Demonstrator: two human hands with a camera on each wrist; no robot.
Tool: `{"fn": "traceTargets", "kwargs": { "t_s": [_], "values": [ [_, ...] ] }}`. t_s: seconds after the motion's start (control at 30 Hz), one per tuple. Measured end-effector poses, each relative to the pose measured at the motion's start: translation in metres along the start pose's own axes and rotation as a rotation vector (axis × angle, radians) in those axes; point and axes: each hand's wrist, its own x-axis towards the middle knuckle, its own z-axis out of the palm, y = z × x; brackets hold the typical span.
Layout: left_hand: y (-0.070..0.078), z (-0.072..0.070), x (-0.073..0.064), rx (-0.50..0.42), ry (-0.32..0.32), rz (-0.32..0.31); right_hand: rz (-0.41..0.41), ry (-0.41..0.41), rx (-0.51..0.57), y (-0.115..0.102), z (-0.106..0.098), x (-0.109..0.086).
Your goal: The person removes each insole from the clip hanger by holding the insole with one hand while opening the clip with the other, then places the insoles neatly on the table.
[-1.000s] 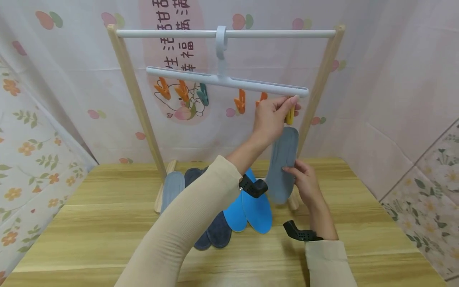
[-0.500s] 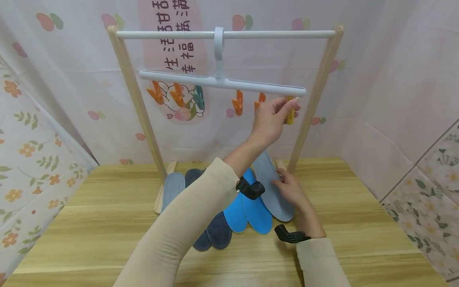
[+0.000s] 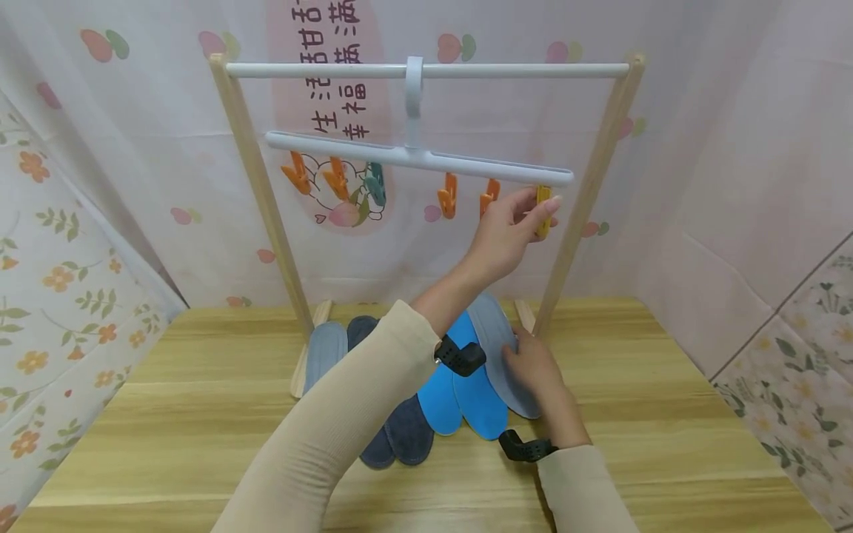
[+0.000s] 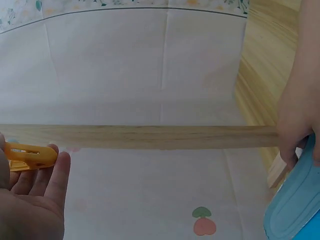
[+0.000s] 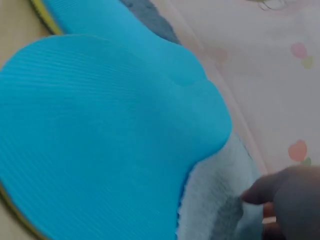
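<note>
Up at the right end of the white hanger (image 3: 373, 153), my left hand (image 3: 503, 233) pinches a yellow clothespin (image 3: 543, 211); the left wrist view shows the yellow clothespin (image 4: 31, 156) between thumb and fingers. Down at the table, my right hand (image 3: 535, 368) holds the right edge of a grey insole (image 3: 494, 333). In the right wrist view, the thumb lies on the fuzzy grey insole (image 5: 212, 192), whose side is partly covered by a blue insole (image 5: 100, 135). Most of the right fingers are hidden there.
Several orange clothespins (image 3: 448, 196) and a teal one (image 3: 375, 183) hang along the hanger, which tilts down to the right. A wooden rack (image 3: 256, 185) with a white bar (image 3: 320, 70) supports it. Dark insoles (image 3: 408, 433) and another grey insole (image 3: 326, 346) lie leftward.
My right hand has brought the grey insole down from beneath the yellow clothespin to the table beside the blue insoles. The left hand stays at the clothespin.
</note>
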Motion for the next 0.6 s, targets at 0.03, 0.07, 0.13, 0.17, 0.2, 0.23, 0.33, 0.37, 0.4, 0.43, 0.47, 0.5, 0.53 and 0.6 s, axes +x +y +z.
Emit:
{"fn": "traceTargets", "kwargs": {
  "t_s": [0.03,0.07,0.13,0.17,0.2,0.23,0.33,0.37,0.4,0.43,0.47,0.5,0.53,0.6],
  "values": [
    [0.0,0.0,0.0,-0.008,-0.001,0.002,0.012,0.009,-0.05,-0.002,0.0,-0.001],
    [-0.001,0.0,-0.001,-0.016,-0.002,0.003,0.024,0.018,-0.104,-0.005,-0.001,-0.002],
    [-0.002,-0.001,-0.001,-0.027,-0.004,0.003,0.044,0.033,-0.199,-0.011,-0.001,-0.004],
    [-0.002,-0.001,-0.002,-0.033,-0.005,0.004,0.051,0.04,-0.233,-0.013,-0.002,-0.005],
    [-0.003,-0.001,-0.002,-0.036,-0.004,0.004,0.057,0.044,-0.259,-0.015,-0.002,-0.006],
    [-0.003,-0.001,-0.002,-0.044,-0.004,0.005,0.061,0.047,-0.278,-0.017,-0.002,-0.007],
    [-0.005,-0.002,-0.003,-0.05,-0.002,-0.012,0.067,0.054,-0.289,-0.021,-0.004,-0.009],
    [-0.005,-0.002,-0.003,-0.053,-0.003,-0.02,0.063,0.06,-0.288,-0.021,-0.005,-0.008],
    [-0.005,-0.002,-0.003,-0.055,-0.007,-0.03,0.058,0.067,-0.281,-0.022,-0.007,-0.008],
    [-0.005,-0.002,-0.004,-0.057,-0.012,-0.04,0.045,0.079,-0.274,-0.023,-0.008,-0.008],
    [-0.005,-0.001,-0.006,-0.053,-0.016,-0.049,0.031,0.09,-0.264,-0.024,-0.01,-0.008],
    [-0.005,-0.001,-0.007,-0.045,-0.02,-0.052,0.009,0.107,-0.254,-0.025,-0.012,-0.008],
    [-0.005,-0.002,-0.009,-0.028,-0.028,-0.053,-0.016,0.124,-0.239,-0.027,-0.014,-0.008],
    [-0.005,-0.004,-0.014,0.022,-0.054,-0.054,-0.08,0.157,-0.201,-0.031,-0.017,-0.011]
  ]
}}
